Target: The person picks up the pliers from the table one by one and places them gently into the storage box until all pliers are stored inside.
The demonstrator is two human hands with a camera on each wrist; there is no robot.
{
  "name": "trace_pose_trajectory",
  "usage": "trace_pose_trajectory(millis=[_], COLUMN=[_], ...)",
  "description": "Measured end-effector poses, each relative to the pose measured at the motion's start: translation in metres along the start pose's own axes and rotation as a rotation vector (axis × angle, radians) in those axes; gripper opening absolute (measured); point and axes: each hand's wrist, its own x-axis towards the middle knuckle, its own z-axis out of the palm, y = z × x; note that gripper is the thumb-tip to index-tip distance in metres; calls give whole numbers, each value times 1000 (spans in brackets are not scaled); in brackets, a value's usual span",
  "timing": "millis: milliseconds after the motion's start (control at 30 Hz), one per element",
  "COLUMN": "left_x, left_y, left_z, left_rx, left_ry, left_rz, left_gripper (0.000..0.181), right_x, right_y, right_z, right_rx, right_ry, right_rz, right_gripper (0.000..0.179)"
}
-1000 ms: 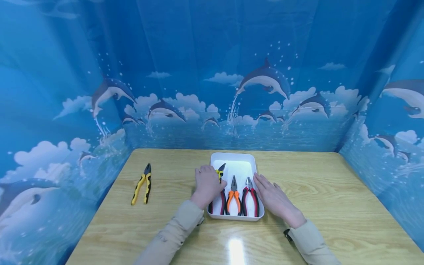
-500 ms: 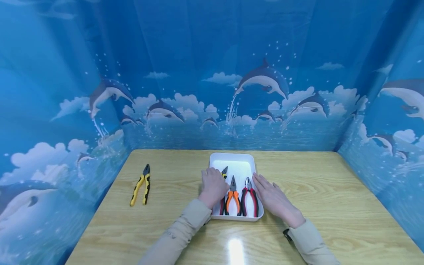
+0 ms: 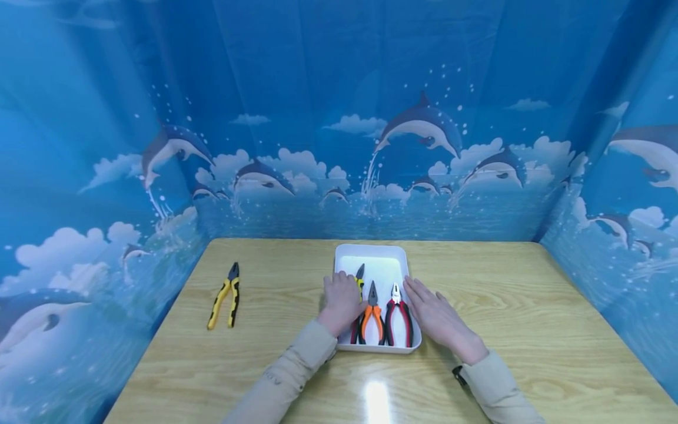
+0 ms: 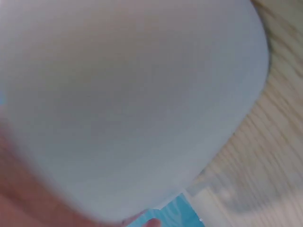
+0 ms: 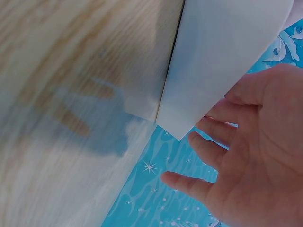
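In the head view a white tray (image 3: 389,259) holds several pliers. My left hand (image 3: 340,301) reaches over its left wall and grips yellow-and-black pliers (image 3: 360,277), whose dark jaws point away. Most of those pliers hide beneath the hand. A red-and-black handle (image 3: 354,334) shows below it. Beside it lie orange needle-nose pliers (image 3: 373,315) and red-and-black pliers (image 3: 397,315). My right hand (image 5: 255,137) lies along the tray's right side, fingers extended and touching the rim. The left wrist view mostly shows the tray's outer wall (image 4: 142,104); the fingertips' grip is hidden there.
Another pair of yellow-and-black pliers (image 3: 228,297) lies on the wooden table (image 3: 508,306), well left of the tray. A blue dolphin-print curtain (image 3: 318,118) encloses the back and sides.
My left hand has shifted right and slightly down over the tray with the yellow-and-black pliers, then barely moved. The right hand stays at the tray's right side.
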Motion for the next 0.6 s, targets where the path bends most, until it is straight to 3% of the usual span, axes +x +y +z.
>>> trace_pose_trajectory(millis=[167,600], left_x=[-9,-13], left_y=[-4,-2], left_z=[-7,-6], left_rx=[-70,39], left_ry=[-47,-99], left_rz=[31,63], left_gripper=[72,76], right_x=[-1,0], right_y=[-1,-1], right_z=[-2,0], right_rx=[3,6], right_ry=[-1,-10], right_rz=[3,10], right_gripper=[53,53])
